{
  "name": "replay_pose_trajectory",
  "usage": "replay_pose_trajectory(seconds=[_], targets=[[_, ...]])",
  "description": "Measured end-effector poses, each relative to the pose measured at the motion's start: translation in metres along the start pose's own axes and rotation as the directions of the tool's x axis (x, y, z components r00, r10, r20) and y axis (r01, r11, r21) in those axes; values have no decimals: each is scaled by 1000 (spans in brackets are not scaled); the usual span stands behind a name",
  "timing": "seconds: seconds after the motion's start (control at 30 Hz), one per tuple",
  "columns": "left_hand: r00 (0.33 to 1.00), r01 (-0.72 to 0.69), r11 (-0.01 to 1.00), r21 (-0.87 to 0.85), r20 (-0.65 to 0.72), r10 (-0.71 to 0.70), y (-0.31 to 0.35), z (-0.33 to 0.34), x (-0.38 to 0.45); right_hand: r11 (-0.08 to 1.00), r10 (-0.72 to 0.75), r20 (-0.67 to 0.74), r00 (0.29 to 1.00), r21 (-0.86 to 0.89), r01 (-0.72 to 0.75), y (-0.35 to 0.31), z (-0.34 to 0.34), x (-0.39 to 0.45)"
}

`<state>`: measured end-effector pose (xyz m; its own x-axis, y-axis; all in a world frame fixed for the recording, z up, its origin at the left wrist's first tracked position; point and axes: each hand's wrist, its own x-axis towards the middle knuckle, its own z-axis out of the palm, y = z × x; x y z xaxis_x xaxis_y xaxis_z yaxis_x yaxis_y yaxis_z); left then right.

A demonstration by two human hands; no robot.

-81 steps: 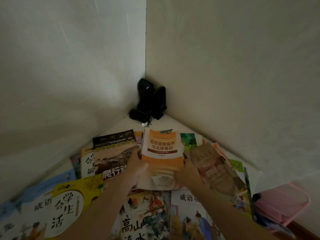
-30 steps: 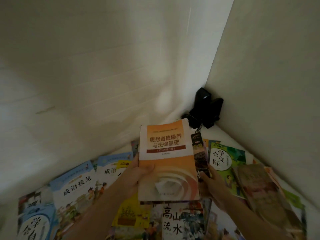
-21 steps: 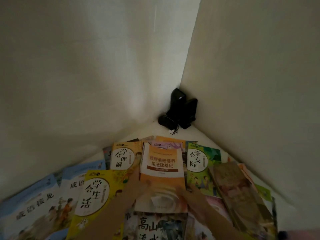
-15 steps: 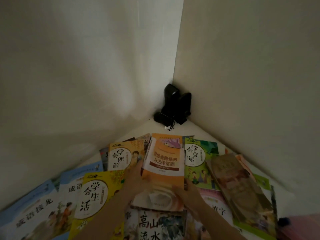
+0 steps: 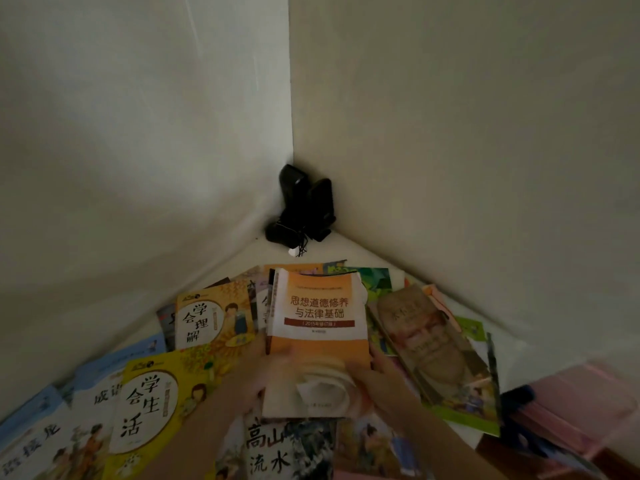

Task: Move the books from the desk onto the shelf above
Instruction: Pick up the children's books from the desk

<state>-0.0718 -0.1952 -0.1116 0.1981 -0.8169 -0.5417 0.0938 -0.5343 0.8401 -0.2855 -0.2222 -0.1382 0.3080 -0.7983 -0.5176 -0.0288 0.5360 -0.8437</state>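
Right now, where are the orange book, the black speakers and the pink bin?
orange book [image 5: 320,317]: head view, on its white title band.
black speakers [image 5: 320,202]: head view, on the right speaker's front.
pink bin [image 5: 585,403]: head view, on its lid.

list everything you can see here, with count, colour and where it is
orange and white paperback textbook: 1, orange and white, centre, gripped at its near end by both hands
yellow picture-cover paperbacks: 2, yellow, left of the textbook, flat on the desk
pale blue picture books: at least 2, pale blue, lower left, overlapping
brown worn paperback: 1, brown, right of the textbook
dark landscape-cover book: 1, dark, bottom centre
black desktop speakers: 2, black, far corner against the walls
white desk: 1, white, beneath the books
pink plastic object: 1, pink, lower right, blurred
left hand: 1, textbook's left edge
right hand: 1, textbook's right edge
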Motion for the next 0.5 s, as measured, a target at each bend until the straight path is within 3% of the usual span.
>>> replay_pose_trajectory(seconds=[0.1,0.17,0.23,0.37,0.5], targets=[[994,101,993,-68,56,-97,3,32,-4,892,-210,-132,969,-431,134,-11,-30,-13],[990,140,980,-139,50,-134,0,46,-1,712,-400,-249,882,-690,129,-15,-57,-17],[986,164,975,-150,5,-165,-8,50,5,495,-519,-251,817,-868,47,-12,-89,-20],[988,141,986,-87,-57,-146,-21,39,3,165,-276,-247,929,-964,-207,20,-111,-28],[978,196,975,-102,-45,-201,-28,29,2,-100,-368,-157,916,-973,-207,33,-100,-31]])
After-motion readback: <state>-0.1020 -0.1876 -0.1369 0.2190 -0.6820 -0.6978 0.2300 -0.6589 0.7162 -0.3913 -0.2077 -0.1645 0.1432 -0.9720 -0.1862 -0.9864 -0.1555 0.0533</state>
